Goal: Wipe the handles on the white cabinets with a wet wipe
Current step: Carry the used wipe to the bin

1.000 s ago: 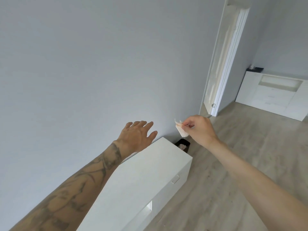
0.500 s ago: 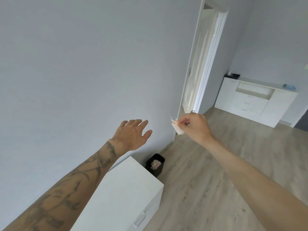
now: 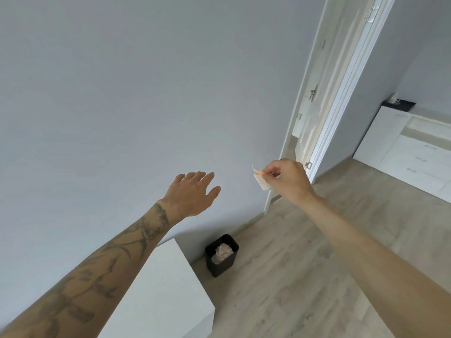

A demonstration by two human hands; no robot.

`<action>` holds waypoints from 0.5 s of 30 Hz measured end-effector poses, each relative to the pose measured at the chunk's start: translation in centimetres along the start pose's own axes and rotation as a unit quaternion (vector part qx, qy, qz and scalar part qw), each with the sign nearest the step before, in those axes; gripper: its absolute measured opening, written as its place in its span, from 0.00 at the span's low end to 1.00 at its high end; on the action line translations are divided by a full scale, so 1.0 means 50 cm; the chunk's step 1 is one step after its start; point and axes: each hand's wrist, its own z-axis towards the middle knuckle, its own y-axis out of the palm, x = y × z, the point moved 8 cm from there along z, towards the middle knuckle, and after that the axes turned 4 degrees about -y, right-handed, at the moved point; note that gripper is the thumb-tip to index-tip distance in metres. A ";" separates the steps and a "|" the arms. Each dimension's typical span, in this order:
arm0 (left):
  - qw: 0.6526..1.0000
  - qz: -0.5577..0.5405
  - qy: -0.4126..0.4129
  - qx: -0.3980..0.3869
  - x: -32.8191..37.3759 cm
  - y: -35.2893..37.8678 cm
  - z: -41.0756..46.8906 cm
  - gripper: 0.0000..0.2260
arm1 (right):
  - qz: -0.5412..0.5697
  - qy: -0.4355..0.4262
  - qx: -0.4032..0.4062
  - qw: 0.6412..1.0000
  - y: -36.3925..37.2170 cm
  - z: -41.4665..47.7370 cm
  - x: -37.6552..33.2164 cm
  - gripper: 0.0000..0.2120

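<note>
Near cabinet (image 3: 158, 289) has slid low in view & black bin (image 3: 222, 256) shows fully, R hand (image 3: 288, 179) pinching wet wipe (image 3: 260, 179), L hand (image 3: 192, 193) spread empty, so prob. binning it next.

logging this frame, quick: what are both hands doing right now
Left hand: open, fingers spread, holding nothing.
Right hand: pinching a wet wipe between thumb and fingertips.

Pale wood-grain floor (image 3: 317, 264), matt. Beside the black, perhaps plastic bin (image 3: 220, 268), a smooth matt white cabinet (image 3: 158, 301). Beyond the bin, a glossy door (image 3: 314, 118).
</note>
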 end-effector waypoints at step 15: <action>0.984 -0.008 -0.166 -0.062 -0.036 0.316 0.381 0.26 | 0.042 -0.047 -0.196 0.979 0.344 0.373 0.345 0.05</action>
